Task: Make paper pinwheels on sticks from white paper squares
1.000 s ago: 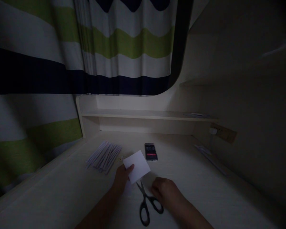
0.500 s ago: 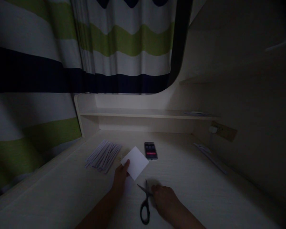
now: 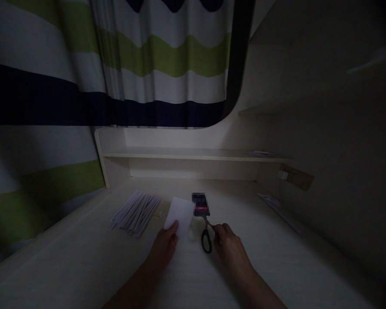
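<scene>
- On desk (image 3: 276, 266): left hand (image 3: 166, 245) pinches white card (image 3: 180, 213) at its near edge, thumb on top.
- Right hand (image 3: 230, 246) fingers grip scissors (image 3: 206, 238) by the handle, blades pointing away.

In dim light, the left hand (image 3: 165, 245) pinches the near corner of a white card (image 3: 180, 213) above the pale bench (image 3: 83, 262). The right hand (image 3: 230, 247) grips black-handled scissors (image 3: 206, 237), blades pointing away toward a small dark object (image 3: 200, 204). A bundle of white strips (image 3: 135, 209) lies to the left, below a striped curtain (image 3: 148, 64).
</scene>
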A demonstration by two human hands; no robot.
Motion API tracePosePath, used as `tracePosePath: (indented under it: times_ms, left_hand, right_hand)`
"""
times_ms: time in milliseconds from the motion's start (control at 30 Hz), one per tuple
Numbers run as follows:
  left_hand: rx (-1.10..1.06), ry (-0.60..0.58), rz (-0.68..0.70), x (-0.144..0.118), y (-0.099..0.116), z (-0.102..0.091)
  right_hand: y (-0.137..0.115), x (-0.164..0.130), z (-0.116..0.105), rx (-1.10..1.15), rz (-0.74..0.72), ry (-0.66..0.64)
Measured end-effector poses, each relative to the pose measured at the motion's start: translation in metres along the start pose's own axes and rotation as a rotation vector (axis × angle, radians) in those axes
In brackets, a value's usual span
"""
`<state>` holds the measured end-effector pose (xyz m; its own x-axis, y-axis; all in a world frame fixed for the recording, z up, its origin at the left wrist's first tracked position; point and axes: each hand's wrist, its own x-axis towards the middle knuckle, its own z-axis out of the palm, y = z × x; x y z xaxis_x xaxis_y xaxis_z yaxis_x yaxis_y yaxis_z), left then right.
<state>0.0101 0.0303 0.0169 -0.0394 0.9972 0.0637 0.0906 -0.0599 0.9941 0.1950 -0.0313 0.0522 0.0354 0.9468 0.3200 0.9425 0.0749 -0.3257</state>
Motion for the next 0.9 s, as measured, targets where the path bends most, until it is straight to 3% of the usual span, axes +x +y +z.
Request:
tracePosePath:
  times_ms: [67, 133, 200, 267, 433, 600, 733, 800, 900]
  left_hand:
    - [-0.110, -0.099, -0.008, -0.008, 0.006, 0.011]
    - [-0.452, -0.281, -0.094, -0.016, 0.011, 0.018]
    - [-0.644, -0.434, -0.155, -0.022, 0.014, 0.021]
    - [-0.723, -0.498, -0.168, -0.025, 0.016, 0.022]
    - [-0.714, -0.452, -0.135, -0.029, 0.020, 0.023]
    - [-0.628, -0.451, -0.121, -0.034, 0.024, 0.026]
    - [-0.594, -0.437, -0.103, -0.036, 0.028, 0.024]
    - [-0.590, -0.407, -0.104, -0.035, 0.030, 0.022]
    - [-0.621, -0.287, -0.088, -0.032, 0.030, 0.020]
  right_hand:
    - [-0.004, -0.001, 0.005, 0.110, -0.018, 0.049]
    - [-0.009, -0.003, 0.012, 0.211, -0.050, 0.054]
    - [-0.014, -0.005, 0.020, 0.321, -0.090, 0.039]
    - [-0.016, -0.006, 0.027, 0.442, -0.116, 0.024]
    - [-0.017, -0.007, 0.030, 0.866, -0.064, -0.114]
    - [-0.022, -0.004, 0.029, 1.369, 0.141, -0.311]
    - [-0.021, -0.003, 0.031, 1.548, 0.112, -0.430]
    - [-0.018, -0.002, 0.032, 1.557, 0.127, -0.435]
    - [-0.011, 0.001, 0.031, 1.615, 0.218, -0.278]
